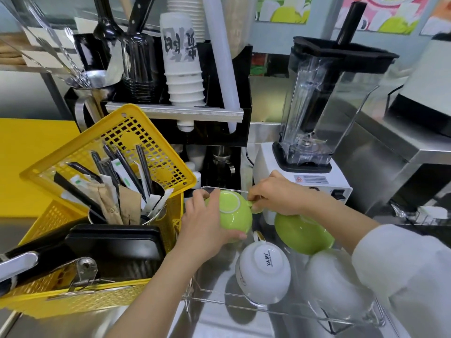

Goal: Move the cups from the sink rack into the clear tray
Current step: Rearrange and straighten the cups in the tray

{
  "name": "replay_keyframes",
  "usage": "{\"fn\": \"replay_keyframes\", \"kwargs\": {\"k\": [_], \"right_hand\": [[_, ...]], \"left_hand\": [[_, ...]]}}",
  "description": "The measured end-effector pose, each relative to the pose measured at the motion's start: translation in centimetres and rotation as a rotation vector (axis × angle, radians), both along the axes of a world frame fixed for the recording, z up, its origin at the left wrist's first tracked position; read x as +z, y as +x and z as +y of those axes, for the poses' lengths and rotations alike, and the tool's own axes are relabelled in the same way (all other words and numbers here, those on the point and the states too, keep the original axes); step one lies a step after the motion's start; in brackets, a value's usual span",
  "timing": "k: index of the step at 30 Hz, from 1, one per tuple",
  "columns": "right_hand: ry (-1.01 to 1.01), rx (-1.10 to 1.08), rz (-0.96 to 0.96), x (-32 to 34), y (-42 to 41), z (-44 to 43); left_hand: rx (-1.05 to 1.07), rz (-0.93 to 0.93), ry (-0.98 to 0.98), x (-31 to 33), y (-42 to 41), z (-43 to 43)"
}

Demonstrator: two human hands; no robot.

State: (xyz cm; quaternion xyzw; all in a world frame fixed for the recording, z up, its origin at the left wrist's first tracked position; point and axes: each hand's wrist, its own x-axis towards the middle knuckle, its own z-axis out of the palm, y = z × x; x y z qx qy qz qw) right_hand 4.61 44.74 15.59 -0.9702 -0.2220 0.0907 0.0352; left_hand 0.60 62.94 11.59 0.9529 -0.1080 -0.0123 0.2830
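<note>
While both hands close on the green cup, left round body, right pinching handle, we set it down in the clear tray next

Stainless steel drinks counter under even, bright light.
A pale blue wall with bright fruit posters runs from twelve to two o'clock; a yellow surface lies at nine.
</note>
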Motion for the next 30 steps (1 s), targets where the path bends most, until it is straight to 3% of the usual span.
{"fn": "replay_keyframes", "kwargs": {"k": [13,17,21,25,30], "right_hand": [[0.04,-0.046,0.01,0.8,-1.8,-0.1],[0.192,-0.116,-0.011,2.3,-2.5,-1.9],[0.206,-0.23,-0.036,3.3,-2.9,-5.1],[0.248,-0.376,0.025,3.4,-3.8,-7.3],[0.23,-0.472,0.095,2.3,-5.0,-8.2]], "left_hand": [[-0.101,0.038,-0.131,0.0,0.0,1.0],[-0.176,-0.052,-0.142,0.4,-1.0,0.9],[-0.191,-0.259,-0.197,2.2,-1.3,0.5],[-0.229,-0.255,-0.251,4.1,-0.6,-0.8],[-0.439,-0.167,-0.023,4.9,0.0,-4.4]]}}
